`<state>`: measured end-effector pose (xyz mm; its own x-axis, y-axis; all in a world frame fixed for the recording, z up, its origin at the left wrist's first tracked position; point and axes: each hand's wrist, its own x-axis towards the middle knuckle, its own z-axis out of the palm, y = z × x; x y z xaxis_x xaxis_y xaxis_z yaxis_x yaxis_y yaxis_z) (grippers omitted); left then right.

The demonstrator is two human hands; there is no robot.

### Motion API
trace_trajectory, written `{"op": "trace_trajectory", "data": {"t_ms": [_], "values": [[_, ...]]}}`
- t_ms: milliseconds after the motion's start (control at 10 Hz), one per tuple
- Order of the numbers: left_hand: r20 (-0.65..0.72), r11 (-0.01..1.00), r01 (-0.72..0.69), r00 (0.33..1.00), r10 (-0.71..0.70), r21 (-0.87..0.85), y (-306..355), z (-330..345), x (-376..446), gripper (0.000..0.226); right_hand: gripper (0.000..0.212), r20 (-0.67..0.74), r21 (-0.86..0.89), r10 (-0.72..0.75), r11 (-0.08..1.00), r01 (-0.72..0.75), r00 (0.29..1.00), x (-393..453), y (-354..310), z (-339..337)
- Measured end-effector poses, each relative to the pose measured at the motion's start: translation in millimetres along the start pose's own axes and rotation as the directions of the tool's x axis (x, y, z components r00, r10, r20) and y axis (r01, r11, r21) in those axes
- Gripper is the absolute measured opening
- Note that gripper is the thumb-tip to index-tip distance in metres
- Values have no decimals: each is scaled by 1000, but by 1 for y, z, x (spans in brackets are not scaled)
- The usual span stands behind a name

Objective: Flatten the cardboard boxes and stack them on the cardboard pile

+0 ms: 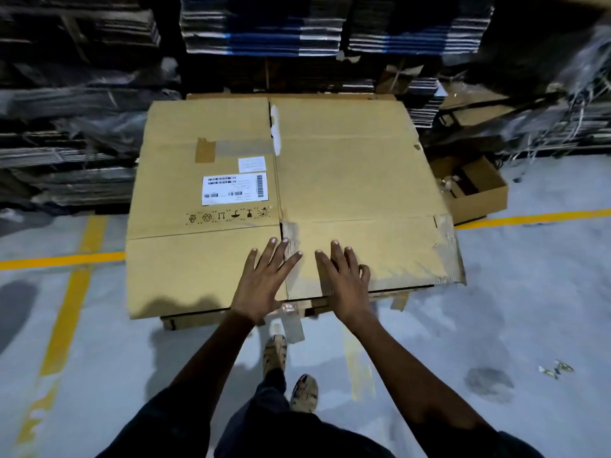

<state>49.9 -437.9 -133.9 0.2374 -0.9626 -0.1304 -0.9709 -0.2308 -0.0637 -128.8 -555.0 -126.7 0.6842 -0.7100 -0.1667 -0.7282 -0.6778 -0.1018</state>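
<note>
Both feet sit closest to me on the grey floor (496, 292), and above them I've got my left hand (261, 285) flat on the near edge of the flattened cardboard box (347, 180), fingers (269, 251) straight and spread apart, holding nothing. Just beside it, my right hand (344, 285) presses the same near edge, fingers fanned out too, though the outermost one looks a little curled. That box lies on top of the cardboard pile (231, 320), whose lower sheets peek out under its near edge.

Risk, as I judge it: the top sheet overhangs the pile at the near left corner, so a hard push could slide it askew or tip that corner down. Loose tape at the near right corner could snag.

Material is plain brown corrugated board, matt, creased into panels, with a white barcode label (234, 190) left of the centre seam and frayed tape on the right. Off the far right corner sits an open box (479, 196), not yet flattened.
</note>
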Motion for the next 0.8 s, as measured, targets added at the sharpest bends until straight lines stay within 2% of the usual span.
{"op": "trace_trajectory", "data": {"t_ms": [200, 300, 400, 500, 600, 700, 800], "values": [[23, 997, 71, 997, -71, -14, -22, -34, 33, 118, 80, -63, 65, 37, 997, -33, 997, 32, 2, -32], [46, 994, 77, 996, -74, -73, -24, -39, 37, 120, 77, -39, 112, 51, 993, -46, 998, 36, 2, -43], [74, 960, 92, 994, -75, -266, -14, -46, 22, 120, 64, 8, 230, 85, 969, -84, 996, 24, -1, -52], [42, 932, 114, 993, -106, -344, -4, -50, 5, 111, 59, 1, 353, 93, 932, -88, 996, 10, -4, -55], [-16, 879, 158, 983, -185, -449, 3, -51, -29, 93, 50, -167, 514, 101, 858, -1, 981, -21, -22, -59], [-49, 861, 188, 970, -239, -472, 0, -50, -58, 84, 47, -255, 564, 92, 822, 71, 963, -42, -38, -61], [-105, 710, 230, 913, -395, -665, -3, -68, -90, 83, 47, -366, 572, 72, 804, 163, 928, -57, -56, -69]]}}
